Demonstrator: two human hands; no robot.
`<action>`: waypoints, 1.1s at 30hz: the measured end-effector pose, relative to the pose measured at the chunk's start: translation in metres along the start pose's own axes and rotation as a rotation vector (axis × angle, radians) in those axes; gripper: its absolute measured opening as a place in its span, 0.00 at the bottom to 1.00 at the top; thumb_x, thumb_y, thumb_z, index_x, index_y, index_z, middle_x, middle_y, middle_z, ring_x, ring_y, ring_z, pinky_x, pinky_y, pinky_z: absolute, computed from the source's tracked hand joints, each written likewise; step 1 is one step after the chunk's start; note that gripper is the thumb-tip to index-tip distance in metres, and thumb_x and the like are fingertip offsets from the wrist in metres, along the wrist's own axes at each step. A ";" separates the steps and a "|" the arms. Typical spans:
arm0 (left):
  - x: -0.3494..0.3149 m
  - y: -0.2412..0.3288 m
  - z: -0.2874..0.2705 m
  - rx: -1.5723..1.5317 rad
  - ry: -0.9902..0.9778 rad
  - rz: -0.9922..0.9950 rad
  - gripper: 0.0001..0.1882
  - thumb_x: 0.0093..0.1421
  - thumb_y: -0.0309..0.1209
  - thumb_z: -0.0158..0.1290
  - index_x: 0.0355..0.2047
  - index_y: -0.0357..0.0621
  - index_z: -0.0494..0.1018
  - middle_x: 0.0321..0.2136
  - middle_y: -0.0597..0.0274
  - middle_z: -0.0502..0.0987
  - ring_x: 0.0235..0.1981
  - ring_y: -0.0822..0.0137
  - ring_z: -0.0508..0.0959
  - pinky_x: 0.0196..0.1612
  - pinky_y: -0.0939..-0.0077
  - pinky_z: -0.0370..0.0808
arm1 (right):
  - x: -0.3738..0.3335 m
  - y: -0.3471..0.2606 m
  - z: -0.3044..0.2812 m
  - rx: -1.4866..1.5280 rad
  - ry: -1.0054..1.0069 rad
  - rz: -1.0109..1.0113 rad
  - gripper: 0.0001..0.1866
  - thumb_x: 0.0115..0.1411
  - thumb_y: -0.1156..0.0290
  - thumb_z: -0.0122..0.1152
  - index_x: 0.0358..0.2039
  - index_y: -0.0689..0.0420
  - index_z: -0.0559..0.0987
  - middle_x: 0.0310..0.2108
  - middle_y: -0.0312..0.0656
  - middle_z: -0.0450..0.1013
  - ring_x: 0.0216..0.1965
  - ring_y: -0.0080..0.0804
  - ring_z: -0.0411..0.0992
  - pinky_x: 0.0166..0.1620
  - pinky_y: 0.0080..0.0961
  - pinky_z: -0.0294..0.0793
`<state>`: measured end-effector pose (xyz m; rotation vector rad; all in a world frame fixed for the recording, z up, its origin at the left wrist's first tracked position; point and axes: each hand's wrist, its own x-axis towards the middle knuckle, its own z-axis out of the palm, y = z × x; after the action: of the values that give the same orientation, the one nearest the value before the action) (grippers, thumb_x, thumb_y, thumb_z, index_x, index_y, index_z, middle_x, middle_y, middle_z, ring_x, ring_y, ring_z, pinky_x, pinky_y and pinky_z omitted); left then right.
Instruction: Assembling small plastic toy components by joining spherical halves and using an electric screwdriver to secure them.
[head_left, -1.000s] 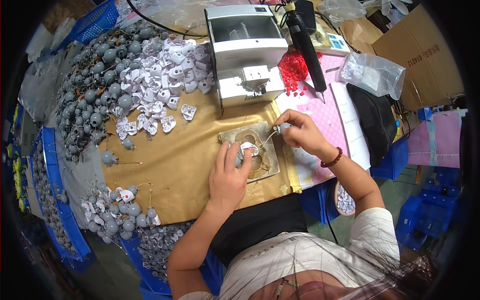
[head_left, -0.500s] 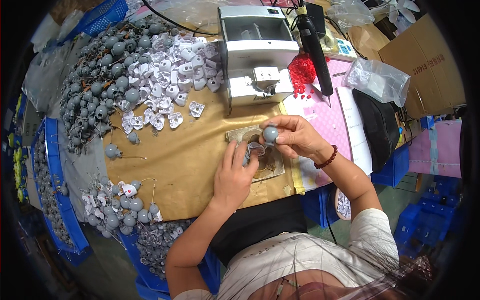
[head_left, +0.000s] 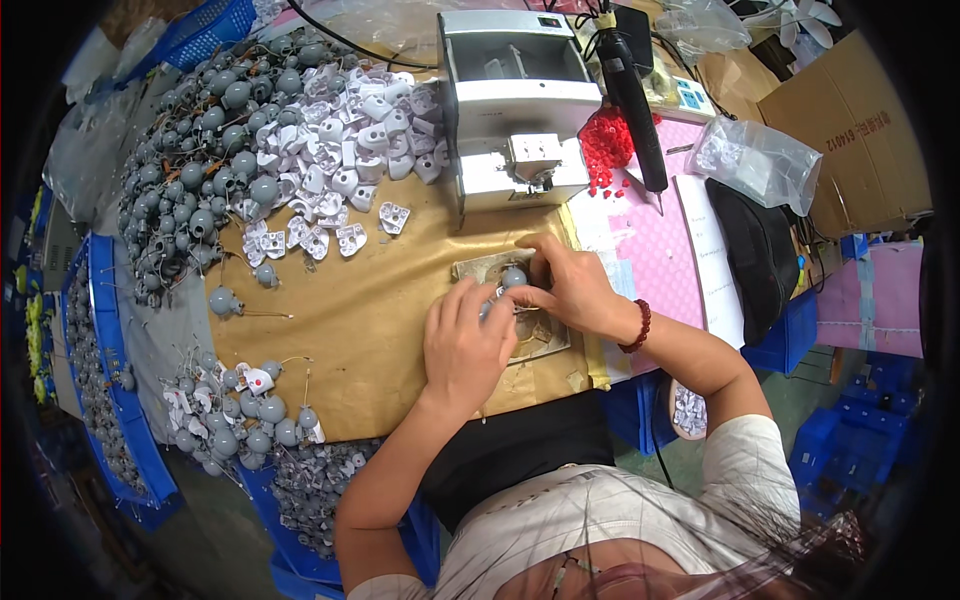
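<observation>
A square fixture block (head_left: 545, 343) with a hollowed middle lies on the brown-covered table in front of me. Over its hollow sits a round grey ball part (head_left: 514, 277), with the thumb and fingers of my right hand (head_left: 582, 292) closed around it. My left hand (head_left: 465, 338) rests at the block's left side, its fingers bent over a second grey piece (head_left: 487, 309) that is mostly hidden. The white shell seen in the hollow earlier is largely covered by my hands and the ball.
Grey ball parts (head_left: 200, 170) and white shells (head_left: 335, 140) are heaped at the far left; a smaller pile (head_left: 250, 425) lies near left. Beyond the block stands a grey-white machine (head_left: 520, 110). An electric screwdriver (head_left: 635, 110) hangs beside red pieces (head_left: 607, 140). Blue bins (head_left: 130, 400) flank the table.
My right hand has moved left and down, bringing the grey ball from above the block's right side onto its hollow. My left hand has stayed nearly in place.
</observation>
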<state>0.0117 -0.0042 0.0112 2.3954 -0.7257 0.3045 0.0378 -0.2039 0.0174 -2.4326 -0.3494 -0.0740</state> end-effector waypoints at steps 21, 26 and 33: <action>0.021 0.009 0.005 -0.045 0.008 -0.061 0.18 0.48 0.24 0.62 0.41 0.41 0.74 0.34 0.56 0.74 0.39 0.53 0.74 0.42 0.60 0.73 | 0.085 0.120 -0.116 0.189 0.792 -0.047 0.29 0.54 0.73 0.74 0.54 0.60 0.71 0.35 0.42 0.78 0.33 0.22 0.76 0.37 0.19 0.74; 0.020 0.006 0.008 -0.060 0.009 -0.044 0.18 0.48 0.24 0.61 0.41 0.41 0.74 0.35 0.56 0.75 0.39 0.53 0.74 0.41 0.61 0.73 | 0.086 -0.003 -0.128 0.779 0.619 -0.374 0.20 0.57 0.83 0.65 0.51 0.64 0.72 0.32 0.39 0.78 0.30 0.26 0.78 0.35 0.22 0.78; 0.019 0.007 0.009 -0.060 0.029 -0.055 0.18 0.49 0.26 0.62 0.42 0.41 0.75 0.35 0.56 0.75 0.39 0.53 0.74 0.41 0.60 0.74 | 0.131 -0.041 -0.092 0.914 0.527 -0.415 0.14 0.57 0.81 0.67 0.42 0.62 0.73 0.25 0.36 0.77 0.22 0.22 0.75 0.26 0.20 0.75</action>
<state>0.0241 -0.0228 0.0146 2.3448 -0.6458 0.2904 0.1567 -0.2017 0.1329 -1.3470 -0.4980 -0.5855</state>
